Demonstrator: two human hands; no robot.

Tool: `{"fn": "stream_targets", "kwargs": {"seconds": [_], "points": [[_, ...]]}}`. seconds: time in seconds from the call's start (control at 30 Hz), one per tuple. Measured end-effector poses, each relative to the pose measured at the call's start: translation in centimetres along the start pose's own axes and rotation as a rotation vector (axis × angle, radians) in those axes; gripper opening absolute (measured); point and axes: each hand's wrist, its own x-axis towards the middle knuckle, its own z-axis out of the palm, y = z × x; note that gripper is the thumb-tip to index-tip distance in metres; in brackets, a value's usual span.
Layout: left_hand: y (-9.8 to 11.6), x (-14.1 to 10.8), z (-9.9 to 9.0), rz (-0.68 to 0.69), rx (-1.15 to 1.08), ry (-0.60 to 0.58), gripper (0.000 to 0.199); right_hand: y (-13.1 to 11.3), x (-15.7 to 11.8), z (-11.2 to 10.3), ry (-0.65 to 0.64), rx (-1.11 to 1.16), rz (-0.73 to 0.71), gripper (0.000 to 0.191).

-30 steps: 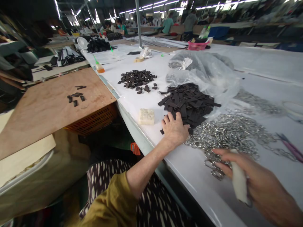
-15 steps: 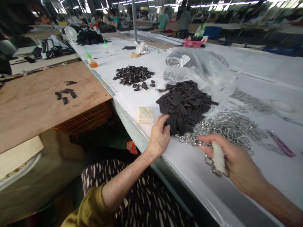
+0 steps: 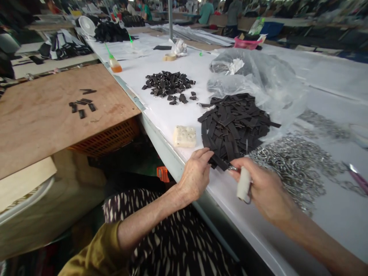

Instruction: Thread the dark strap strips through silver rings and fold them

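My left hand [image 3: 197, 172] pinches one end of a dark strip [image 3: 220, 161] at the table's near edge. Close to the strip's other end, my right hand [image 3: 263, 188] holds a metal ring [image 3: 231, 168] between thumb and finger. A tool with a pale wrapped handle [image 3: 243, 184] is also in my right hand, and a thin metal tip stands up above the fingers. Behind both hands lies a pile of dark strips [image 3: 234, 122]. Many silvery metal rings [image 3: 290, 165] spread out to the right of it.
A cream block [image 3: 184, 137] sits left of the strips. Beyond are a heap of small dark looped pieces [image 3: 169, 84], a clear plastic bag [image 3: 258, 73], a tape roll [image 3: 169, 57] and an orange-filled bottle [image 3: 115, 64]. Purple-handled snips [image 3: 358, 178] lie far right.
My left hand now has a dark strip in its fingers. My right hand has moved left, away from the metal rings, bringing a ring close to the strip. The view has shifted slightly.
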Motion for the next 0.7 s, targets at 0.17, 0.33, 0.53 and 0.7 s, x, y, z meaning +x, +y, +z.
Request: {"fn": "stream_targets", "kwargs": {"seconds": [0.17,0.33,0.53,0.7], "points": [[-0.1,-0.3,0.0,0.040,0.040,-0.027,0.040,-0.4,1.3,1.3,0.065,-0.253,-0.189,0.006],[-0.1,-0.6,0.2,0.047,0.052,-0.025,0.041,-0.3,1.1,1.9,0.051,-0.165,-0.083,0.003],[-0.2,-0.7,0.7,0.091,0.168,-0.056,0.040,-0.6,0.4,2.7,0.096,-0.330,-0.256,0.011],[0.0,-0.9,0.5,0.070,0.114,0.008,0.037,-0.4,0.1,2.3,0.104,-0.354,-0.301,0.012]]}}
